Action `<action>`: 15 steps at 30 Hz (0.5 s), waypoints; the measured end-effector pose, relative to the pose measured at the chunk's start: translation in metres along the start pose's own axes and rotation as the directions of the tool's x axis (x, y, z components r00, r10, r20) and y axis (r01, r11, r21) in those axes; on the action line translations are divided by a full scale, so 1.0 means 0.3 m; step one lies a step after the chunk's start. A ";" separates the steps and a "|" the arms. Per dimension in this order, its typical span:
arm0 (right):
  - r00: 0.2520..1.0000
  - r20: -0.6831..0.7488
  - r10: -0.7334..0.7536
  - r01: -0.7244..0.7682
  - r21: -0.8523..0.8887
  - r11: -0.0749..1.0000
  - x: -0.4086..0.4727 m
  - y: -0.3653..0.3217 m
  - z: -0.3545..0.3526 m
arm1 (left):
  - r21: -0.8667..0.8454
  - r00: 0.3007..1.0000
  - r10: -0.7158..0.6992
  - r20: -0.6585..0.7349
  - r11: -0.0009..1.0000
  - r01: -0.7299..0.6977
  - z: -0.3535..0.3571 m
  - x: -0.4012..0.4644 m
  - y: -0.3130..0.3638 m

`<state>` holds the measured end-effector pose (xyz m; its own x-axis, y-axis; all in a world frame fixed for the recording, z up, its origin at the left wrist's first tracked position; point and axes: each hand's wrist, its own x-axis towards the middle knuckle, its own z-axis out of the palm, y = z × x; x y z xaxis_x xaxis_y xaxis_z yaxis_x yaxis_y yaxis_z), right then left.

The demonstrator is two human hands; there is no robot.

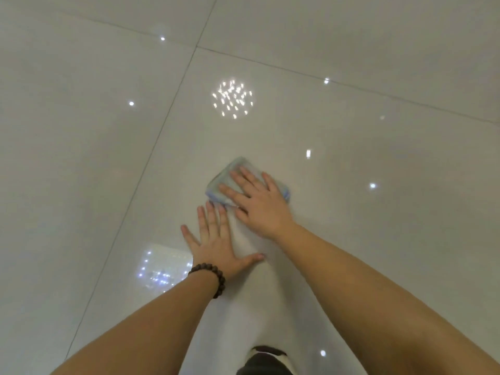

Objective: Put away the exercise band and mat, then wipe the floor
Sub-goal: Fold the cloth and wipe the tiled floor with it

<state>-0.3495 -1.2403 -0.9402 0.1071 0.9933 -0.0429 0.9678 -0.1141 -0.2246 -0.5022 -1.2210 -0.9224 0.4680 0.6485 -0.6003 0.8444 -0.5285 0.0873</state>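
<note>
The right hand [259, 204] lies flat with fingers spread, pressing a folded pale blue cloth [231, 182] onto the glossy white tiled floor [94, 158]; the cloth shows past the fingertips toward eleven o'clock; the left hand [216, 239], at seven o'clock from the cloth, rests open, palm down on the tile, holding nothing; a dark beaded wooden bracelet [212, 277] circles its wrist.

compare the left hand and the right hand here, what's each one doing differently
The left hand rests flat on the bare floor; the right hand presses on the folded pale blue cloth. The left wrist wears a dark beaded bracelet; the right wrist is bare. The right hand reaches farther forward than the left hand. Both are palm down with fingers straight and spread.
</note>
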 end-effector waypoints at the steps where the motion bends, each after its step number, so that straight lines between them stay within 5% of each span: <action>1: 0.996 -0.029 0.088 -0.089 -0.014 0.996 -0.049 0.077 -0.015 | -0.001 1.000 0.007 0.002 1.000 -0.007 -0.002 -0.001 -0.001; 3: 0.863 -0.059 0.502 -0.503 -0.008 0.864 -0.198 0.267 -0.049 | -0.012 1.000 0.007 -0.005 1.000 -0.007 -0.004 0.000 -0.002; 5: 0.536 -0.045 0.843 -0.842 0.043 0.537 -0.359 0.439 -0.106 | -0.010 1.000 0.002 -0.008 1.000 -0.002 -0.003 -0.003 0.001; 7: 0.297 0.005 0.955 -0.951 0.094 0.295 -0.398 0.483 -0.146 | -0.002 1.000 0.004 -0.002 1.000 -0.004 -0.009 -0.006 0.004; 8: 0.259 0.009 0.966 -0.961 0.100 0.257 -0.371 0.451 -0.145 | 0.004 1.000 0.007 0.009 1.000 -0.007 -0.010 -0.005 0.006; 10: 0.403 0.010 0.915 -0.913 0.080 0.401 -0.290 0.300 -0.099 | 0.013 0.999 0.022 0.045 1.000 -0.023 -0.015 -0.002 -0.001; 13: 0.843 0.062 0.534 -0.536 0.036 0.843 -0.248 -0.002 -0.017 | -0.035 0.995 0.076 0.067 0.997 -0.074 -0.032 -0.012 -0.031; 15: 0.929 0.085 0.360 -0.362 0.011 0.932 -0.342 -0.042 -0.015 | -0.086 0.992 0.121 0.018 0.989 -0.119 -0.041 -0.037 -0.050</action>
<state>-0.3718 -1.3406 -0.9286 0.4289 0.8802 -0.2031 0.8605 -0.4665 -0.2046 -0.5170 -1.2135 -0.9072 0.5620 0.5699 -0.5995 0.8020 -0.5528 0.2263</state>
